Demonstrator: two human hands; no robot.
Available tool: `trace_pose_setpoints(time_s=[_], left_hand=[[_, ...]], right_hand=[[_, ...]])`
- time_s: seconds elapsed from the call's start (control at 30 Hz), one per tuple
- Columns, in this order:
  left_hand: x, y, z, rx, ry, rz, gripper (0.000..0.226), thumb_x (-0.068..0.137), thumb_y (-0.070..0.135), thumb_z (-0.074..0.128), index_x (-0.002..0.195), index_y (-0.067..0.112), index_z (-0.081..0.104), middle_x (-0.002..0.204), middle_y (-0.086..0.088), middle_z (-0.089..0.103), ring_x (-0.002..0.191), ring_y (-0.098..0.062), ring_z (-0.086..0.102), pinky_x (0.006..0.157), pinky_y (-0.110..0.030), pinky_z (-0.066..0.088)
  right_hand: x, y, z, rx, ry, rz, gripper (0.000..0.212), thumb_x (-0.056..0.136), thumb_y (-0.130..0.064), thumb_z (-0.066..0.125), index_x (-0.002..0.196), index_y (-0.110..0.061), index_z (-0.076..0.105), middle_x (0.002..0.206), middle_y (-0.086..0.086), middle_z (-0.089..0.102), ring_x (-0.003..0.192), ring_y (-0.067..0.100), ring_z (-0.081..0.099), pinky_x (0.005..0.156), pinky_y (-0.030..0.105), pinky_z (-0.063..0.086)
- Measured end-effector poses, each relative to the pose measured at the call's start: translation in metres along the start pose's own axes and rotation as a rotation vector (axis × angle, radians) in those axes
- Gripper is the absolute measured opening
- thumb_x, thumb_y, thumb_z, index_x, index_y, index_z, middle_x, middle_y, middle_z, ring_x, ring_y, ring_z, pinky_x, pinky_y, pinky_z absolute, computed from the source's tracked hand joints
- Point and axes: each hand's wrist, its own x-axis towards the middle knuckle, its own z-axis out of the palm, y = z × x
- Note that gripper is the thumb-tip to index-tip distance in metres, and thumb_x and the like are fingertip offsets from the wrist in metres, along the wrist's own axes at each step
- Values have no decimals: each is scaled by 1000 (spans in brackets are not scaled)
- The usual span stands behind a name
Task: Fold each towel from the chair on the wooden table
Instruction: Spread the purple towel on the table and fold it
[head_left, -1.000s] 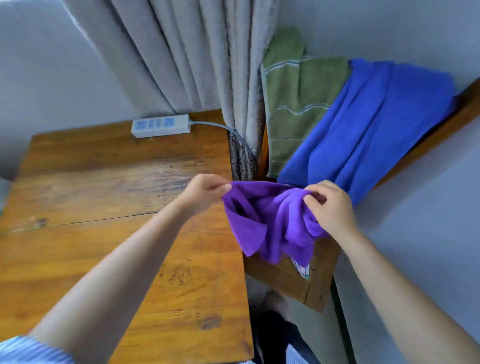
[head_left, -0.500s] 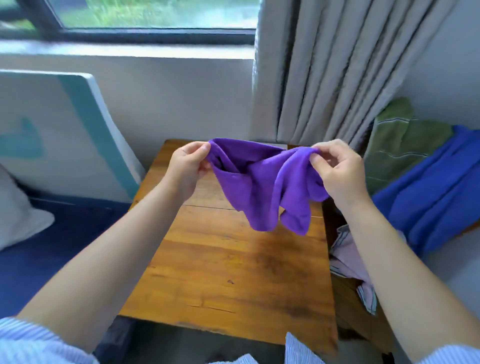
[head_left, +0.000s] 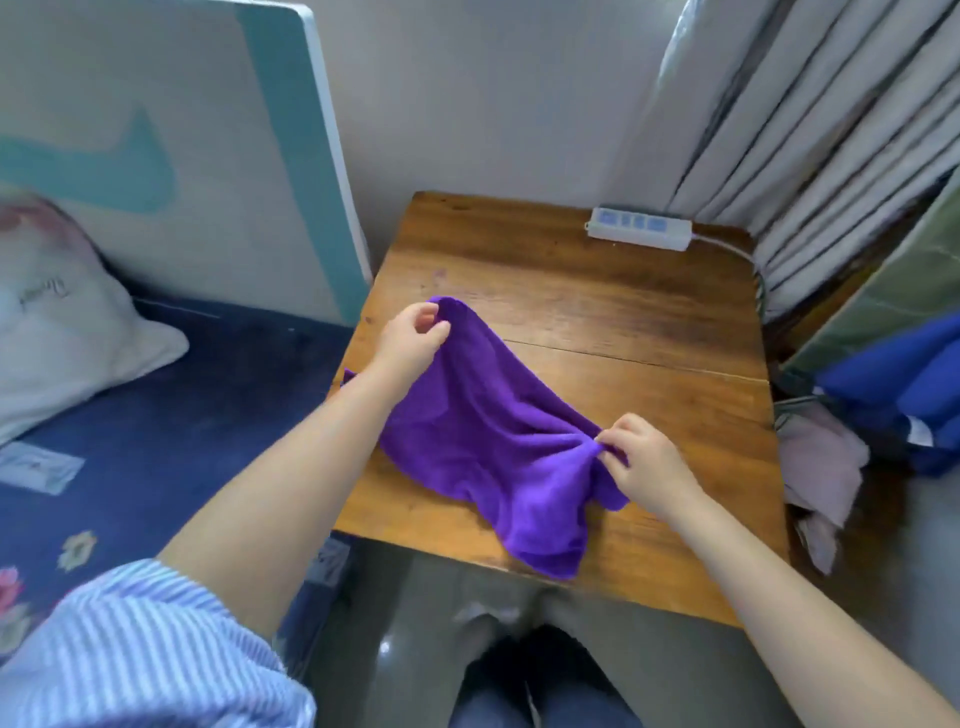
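A purple towel (head_left: 483, 436) lies crumpled across the near left part of the wooden table (head_left: 597, 306). My left hand (head_left: 410, 343) pinches its far left corner just above the tabletop. My right hand (head_left: 644, 462) pinches a bunched edge at its right side. The towel's near end hangs slightly over the table's front edge. On the chair at the right lie a blue towel (head_left: 893, 384), a green towel (head_left: 919, 291) and a pale pink cloth (head_left: 821, 462).
A white power strip (head_left: 640, 228) with its cable sits at the table's far right corner. Grey curtains (head_left: 810, 130) hang behind it. A bed with a dark blue cover (head_left: 171, 410) and a pillow (head_left: 57, 322) lies to the left.
Both hands carried the purple towel from the chair over to the table and lowered it onto the wood. It now rests spread on the tabletop instead of hanging in the air.
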Motion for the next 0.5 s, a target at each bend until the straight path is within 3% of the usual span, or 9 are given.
trace_pose_setpoints(time_s=[0.07, 0.13, 0.23, 0.33, 0.5], left_hand=[[-3, -33, 11, 191, -87, -52, 41, 91, 11, 52, 130, 2, 45, 134, -16, 50, 124, -25, 47, 102, -31, 37], [-11, -68, 22, 322, -147, -109, 39, 91, 10, 51, 128, 1, 47, 133, -17, 51, 124, -25, 47, 100, -29, 36], [-29, -113, 34, 410, -139, -298, 33, 90, 12, 51, 121, 2, 53, 122, -18, 59, 111, -28, 57, 90, -31, 43], [-46, -144, 43, 461, -81, -474, 34, 90, 14, 49, 120, -2, 51, 124, -22, 57, 115, -33, 53, 93, -34, 41], [-53, -170, 70, 276, 66, -715, 43, 91, 24, 53, 120, -8, 52, 127, -26, 54, 119, -36, 50, 96, -35, 39]], right_hand=[[-5, 16, 25, -201, -314, 92, 27, 85, -6, 47, 106, -7, 65, 113, 14, 56, 110, 29, 52, 89, 31, 42], [-9, 24, 39, -316, -481, 151, 33, 84, -9, 42, 108, -13, 64, 121, 9, 53, 117, 26, 48, 92, 31, 41], [0, 28, 45, -270, -379, 226, 29, 85, -9, 42, 101, -7, 67, 112, 13, 60, 111, 29, 53, 89, 34, 43], [19, 29, 48, -247, -229, 241, 28, 90, -17, 45, 104, -6, 65, 110, 15, 62, 109, 31, 53, 88, 36, 43], [53, 30, 72, -312, -255, 292, 32, 90, -31, 49, 115, -14, 60, 118, 10, 59, 116, 29, 48, 94, 36, 38]])
